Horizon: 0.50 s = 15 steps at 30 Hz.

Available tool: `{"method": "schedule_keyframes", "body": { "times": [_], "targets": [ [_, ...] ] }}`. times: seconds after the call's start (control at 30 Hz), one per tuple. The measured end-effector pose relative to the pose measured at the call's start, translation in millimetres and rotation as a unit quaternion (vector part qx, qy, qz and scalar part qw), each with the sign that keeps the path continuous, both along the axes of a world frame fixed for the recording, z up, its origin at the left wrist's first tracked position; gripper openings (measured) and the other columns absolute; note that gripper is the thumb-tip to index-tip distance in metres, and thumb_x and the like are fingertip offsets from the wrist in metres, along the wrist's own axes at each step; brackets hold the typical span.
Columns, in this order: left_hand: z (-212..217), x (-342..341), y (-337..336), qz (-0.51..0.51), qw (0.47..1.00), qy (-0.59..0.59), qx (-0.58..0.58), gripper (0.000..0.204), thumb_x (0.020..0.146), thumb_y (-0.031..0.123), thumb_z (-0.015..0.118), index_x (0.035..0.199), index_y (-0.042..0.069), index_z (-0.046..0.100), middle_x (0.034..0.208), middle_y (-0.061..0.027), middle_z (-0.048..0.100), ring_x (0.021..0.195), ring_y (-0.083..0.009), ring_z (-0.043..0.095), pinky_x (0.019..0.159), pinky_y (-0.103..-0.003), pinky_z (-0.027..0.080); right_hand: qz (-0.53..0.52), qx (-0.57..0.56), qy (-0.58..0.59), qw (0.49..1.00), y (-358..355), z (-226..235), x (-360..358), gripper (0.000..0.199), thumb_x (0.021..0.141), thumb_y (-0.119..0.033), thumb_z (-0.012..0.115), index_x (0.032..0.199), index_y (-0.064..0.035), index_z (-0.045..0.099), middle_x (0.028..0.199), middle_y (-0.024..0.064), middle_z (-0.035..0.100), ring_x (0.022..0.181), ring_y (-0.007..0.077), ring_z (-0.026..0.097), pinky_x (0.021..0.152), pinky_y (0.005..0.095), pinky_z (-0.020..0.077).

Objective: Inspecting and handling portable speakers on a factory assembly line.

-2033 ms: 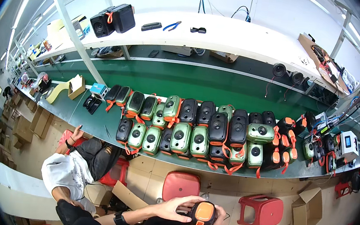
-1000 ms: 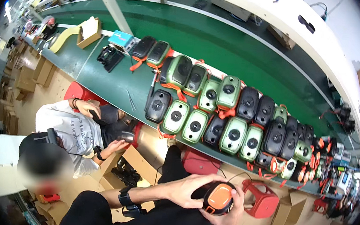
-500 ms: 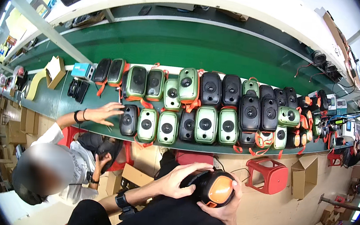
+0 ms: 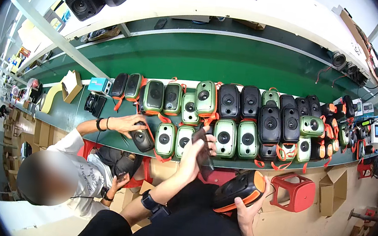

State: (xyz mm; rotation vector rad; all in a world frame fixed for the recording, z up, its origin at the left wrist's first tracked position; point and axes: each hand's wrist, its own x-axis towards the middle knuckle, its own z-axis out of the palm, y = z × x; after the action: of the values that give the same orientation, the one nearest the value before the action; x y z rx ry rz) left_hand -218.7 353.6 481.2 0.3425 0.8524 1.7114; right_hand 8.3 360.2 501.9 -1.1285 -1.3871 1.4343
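Left hand (image 4: 194,152) of ours was raised in front of the chest, its fingers curled around a flat dark rectangular panel (image 4: 204,153) that stood nearly upright, with its long axis running from upper left to lower right. Our right hand (image 4: 244,210) sat lower and to the right, gripping from beneath a black portable speaker with an orange end cap and orange trim (image 4: 239,192), which lay tilted in our lap with its long axis running from lower left up to the orange end at the right. So the panel was held just above and to the left of the speaker, close to it but apart as far as we could tell, and the left hand was the nearer one to the speaker's dark left end. Beyond both hands the long green worktop (image 4: 232,60) carried two crowded rows of green and black speakers with orange straps (image 4: 226,117). At its near edge, to our left, another person in a white shirt (image 4: 84,176) crouched, one hand (image 4: 126,123) laid on a black speaker (image 4: 142,140) at the end of the front row. A red plastic stool (image 4: 299,190) stood on the floor to our right, among brown cardboard boxes (image 4: 333,191).
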Motion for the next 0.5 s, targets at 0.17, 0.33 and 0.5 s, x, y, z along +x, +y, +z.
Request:
{"method": "schedule_keyframes", "body": {
  "times": [0.17,0.33,0.5],
  "targets": [
    [-65.5,-9.3,-35.5,-0.256,0.911,0.067,-0.317,0.050,0.087,0.004,0.057,0.134,0.002,0.041,0.118,-0.0132,0.059,0.105,-0.0213,0.059,0.087,-0.037,0.052,-0.008,-0.048,0.054,0.997,1.7,0.7,6.3,0.104,0.069,-0.025,0.080,0.146,-0.0020,0.014,0.135,0.0155,0.036,0.121,0.0252,0.044,0.104,0.0368,0.0362],
    [-57.0,-147.0,37.5,-0.105,0.960,0.120,-0.229,0.035,0.086,0.009,0.063,0.119,0.002,0.053,0.101,-0.0109,0.067,0.089,-0.0232,0.069,0.074,-0.038,0.059,-0.014,-0.012,0.004,1.000,-10.9,-4.6,25.0,0.108,0.064,-0.022,0.081,0.146,-0.0010,0.015,0.139,0.0168,0.031,0.128,0.0277,0.037,0.108,0.0390,0.0306],
    [-76.6,-243.8,115.2,0.124,0.981,-0.100,0.109,0.066,0.094,0.034,0.056,0.143,0.004,0.023,0.137,-0.0202,0.047,0.124,-0.0286,0.052,0.099,-0.043,0.047,-0.013,-0.058,0.043,0.997,-14.6,-1.4,24.3,0.110,0.062,-0.021,0.082,0.146,-0.0006,0.015,0.137,0.0184,0.036,0.127,0.0299,0.040,0.108,0.0401,0.0308]
  ]
}}
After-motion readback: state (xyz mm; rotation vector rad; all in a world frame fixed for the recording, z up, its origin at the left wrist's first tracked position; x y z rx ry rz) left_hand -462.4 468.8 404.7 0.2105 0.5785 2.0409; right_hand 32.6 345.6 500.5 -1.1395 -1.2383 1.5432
